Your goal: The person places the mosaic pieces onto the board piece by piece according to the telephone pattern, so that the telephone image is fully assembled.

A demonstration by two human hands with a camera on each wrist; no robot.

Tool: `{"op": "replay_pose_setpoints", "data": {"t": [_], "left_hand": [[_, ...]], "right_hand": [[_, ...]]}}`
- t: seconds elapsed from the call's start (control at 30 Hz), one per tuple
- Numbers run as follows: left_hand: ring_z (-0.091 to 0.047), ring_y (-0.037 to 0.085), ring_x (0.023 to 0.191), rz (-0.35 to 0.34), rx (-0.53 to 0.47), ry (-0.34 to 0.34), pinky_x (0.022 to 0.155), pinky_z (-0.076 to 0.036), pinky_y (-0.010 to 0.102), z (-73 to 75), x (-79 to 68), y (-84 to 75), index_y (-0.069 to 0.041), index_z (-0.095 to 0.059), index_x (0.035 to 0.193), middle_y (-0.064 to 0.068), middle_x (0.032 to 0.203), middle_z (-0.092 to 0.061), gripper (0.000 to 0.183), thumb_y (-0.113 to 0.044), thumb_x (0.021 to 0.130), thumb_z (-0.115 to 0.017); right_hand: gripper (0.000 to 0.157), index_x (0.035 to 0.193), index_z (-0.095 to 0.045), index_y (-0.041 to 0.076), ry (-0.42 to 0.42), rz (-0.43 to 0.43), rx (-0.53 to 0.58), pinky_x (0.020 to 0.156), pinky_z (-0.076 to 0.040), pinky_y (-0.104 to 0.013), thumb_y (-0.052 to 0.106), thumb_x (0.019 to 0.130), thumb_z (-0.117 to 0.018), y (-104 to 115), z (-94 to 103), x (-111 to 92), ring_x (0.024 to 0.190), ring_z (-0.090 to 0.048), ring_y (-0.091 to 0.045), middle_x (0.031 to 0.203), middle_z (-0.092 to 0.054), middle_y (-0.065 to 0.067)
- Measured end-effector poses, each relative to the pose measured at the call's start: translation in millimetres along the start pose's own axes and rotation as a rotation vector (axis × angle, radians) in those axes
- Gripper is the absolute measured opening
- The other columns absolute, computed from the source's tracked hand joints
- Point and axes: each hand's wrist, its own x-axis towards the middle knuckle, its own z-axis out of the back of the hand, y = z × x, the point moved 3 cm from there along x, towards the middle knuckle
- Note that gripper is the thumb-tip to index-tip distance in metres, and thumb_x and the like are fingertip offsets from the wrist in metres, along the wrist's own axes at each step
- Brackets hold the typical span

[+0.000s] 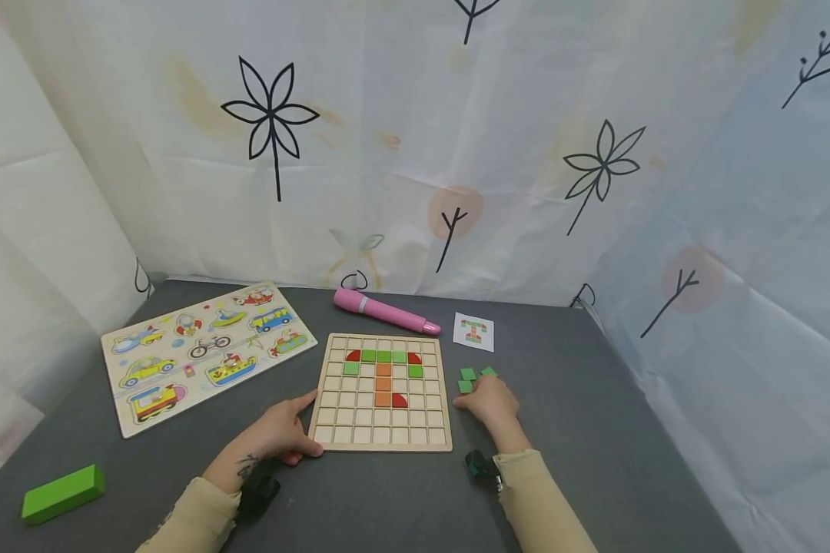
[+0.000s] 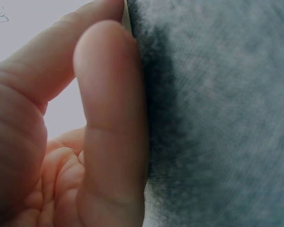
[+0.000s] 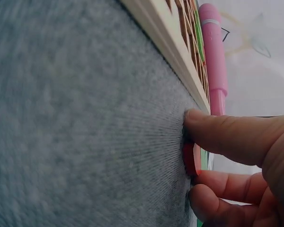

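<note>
A wooden grid board (image 1: pixel 380 436) carries red, green and orange tiles laid in a T-like figure. My left hand (image 1: pixel 277 432) rests at its left side, thumb at the near corner and forefinger on the left edge. In the left wrist view the left fingers (image 2: pixel 111 85) extend along the table. To the right of the board, my right hand (image 1: pixel 491 401) is low on the table. The right wrist view shows a red piece (image 3: pixel 192 158) between its thumb and fingertips. Green square tiles (image 1: pixel 466 374) lie just beyond this hand, partly hidden by it.
A pink pen-like stick (image 1: pixel 387 311) lies behind the board, with a picture card (image 1: pixel 473 332) showing a tile pattern to its right. On the left is a vehicle puzzle board (image 1: pixel 207 353). A green block (image 1: pixel 62 495) sits near the front left. Patterned cloth (image 1: pixel 387 153) surrounds the table.
</note>
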Motion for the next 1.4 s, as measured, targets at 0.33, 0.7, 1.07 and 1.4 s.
{"op": "replay_pose_setpoints", "data": {"t": [0.33, 0.7, 1.07, 1.4], "left_hand": [[-0.048, 0.012, 0.043, 0.008, -0.004, -0.001, 0.045, -0.048, 0.027, -0.6, -0.9, 1.2, -0.01, -0.025, 0.147, 0.008, 0.059, -0.055, 0.106, -0.012, 0.061, -0.086], [-0.047, 0.012, 0.042, 0.005, -0.005, 0.003, 0.045, -0.047, 0.027, 0.0, 0.9, 2.2, -0.01, -0.026, 0.147, 0.007, 0.057, -0.054, 0.105, -0.012, 0.06, -0.086], [-0.048, 0.012, 0.041, 0.008, -0.015, 0.014, 0.044, -0.047, 0.027, -0.6, 1.6, 3.1, -0.011, -0.025, 0.147, 0.007, 0.056, -0.054, 0.106, -0.012, 0.06, -0.086], [-0.048, 0.012, 0.042, 0.013, -0.002, 0.015, 0.044, -0.047, 0.026, 0.6, 1.5, 2.0, -0.01, -0.026, 0.147, 0.006, 0.057, -0.054, 0.105, -0.015, 0.061, -0.086]], "right_hand": [[0.024, 0.083, -0.063, 0.008, -0.065, 0.124, 0.182, 0.054, -0.037, -0.029, 0.026, 0.071, -0.073, 4, -0.7, 1, 0.066, -0.051, -0.017, 0.077, -0.059, -0.004], [0.02, 0.096, -0.064, 0.004, 0.15, 0.427, 0.697, 0.057, -0.043, -0.026, 0.005, 0.078, -0.072, 64, 1.9, 0, 0.065, -0.053, -0.014, 0.076, -0.062, -0.006], [0.02, 0.106, -0.069, 0.009, 0.302, 0.583, 0.478, 0.058, -0.045, -0.024, 0.008, 0.087, -0.064, 123, -21.5, -6, 0.074, -0.055, -0.018, 0.097, -0.064, -0.008], [0.009, 0.087, -0.068, 0.014, 0.319, 0.669, 0.208, 0.069, -0.046, -0.026, 0.006, 0.083, -0.067, 138, -41.4, -17, 0.078, -0.055, -0.011, 0.083, -0.064, 0.002]]}}
